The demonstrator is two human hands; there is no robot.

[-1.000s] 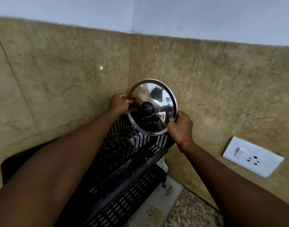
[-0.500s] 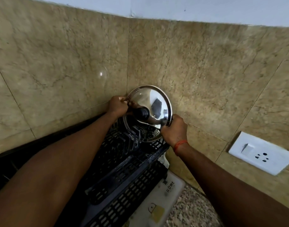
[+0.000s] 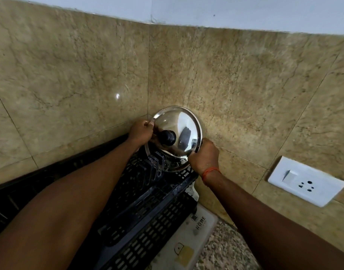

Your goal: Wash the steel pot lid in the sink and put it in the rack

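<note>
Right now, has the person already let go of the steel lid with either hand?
No. The left hand and right hand both grip the rim of the steel lid at the black rack.

Head view, down toward rack (image 3: 147, 207)

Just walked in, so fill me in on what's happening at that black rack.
A person is setting a steel pot lid into the far end of a black dish rack against the tiled wall. The left hand grips the lid's left rim and the right hand grips its lower right rim. The lid stands nearly upright, black knob facing the camera, its bottom edge down among the rack's prongs.
</note>
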